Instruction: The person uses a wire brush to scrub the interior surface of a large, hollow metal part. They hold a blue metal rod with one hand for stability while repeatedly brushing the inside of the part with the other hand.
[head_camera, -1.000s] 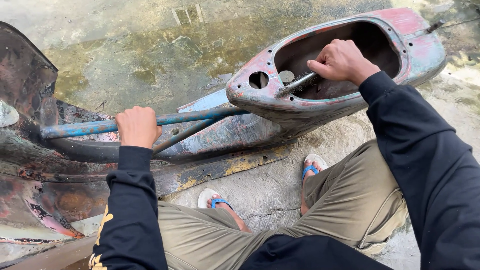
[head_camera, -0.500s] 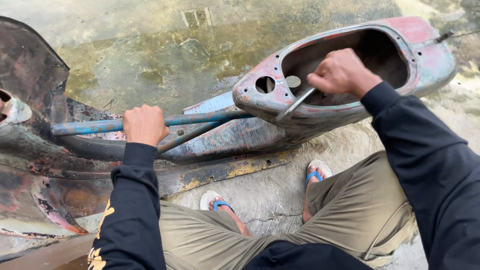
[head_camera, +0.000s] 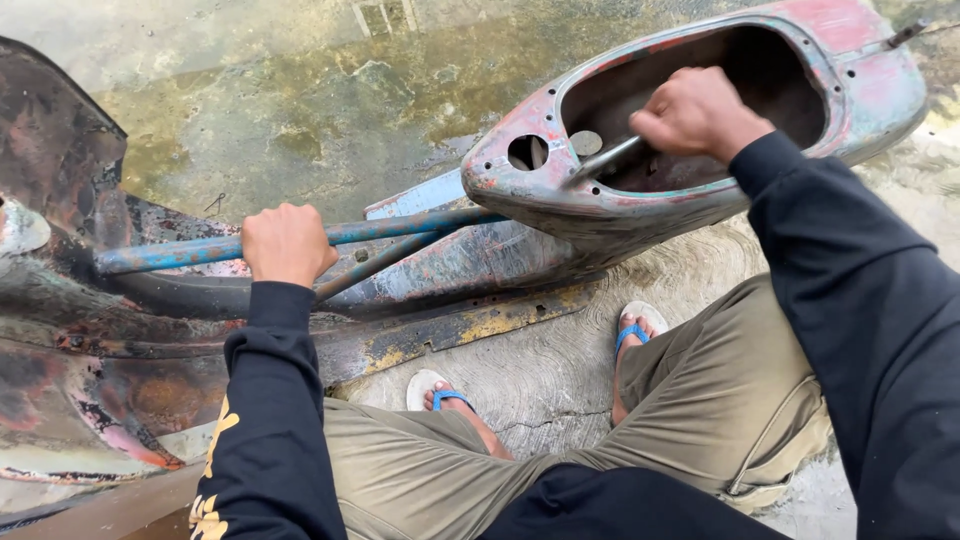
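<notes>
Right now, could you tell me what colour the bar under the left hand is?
Blue, with rusty patches; the bar shows in the head view.

The scooter body shell is sheet metal, its red and teal paint worn matt, flaking to rust and bare grey. The blue tube is painted metal, chipped and dull. The rod in the right hand looks like bare steel, though it is partly hidden. The concrete floor is rough, wet-looking and stained. The sleeves are soft black cloth.
</notes>
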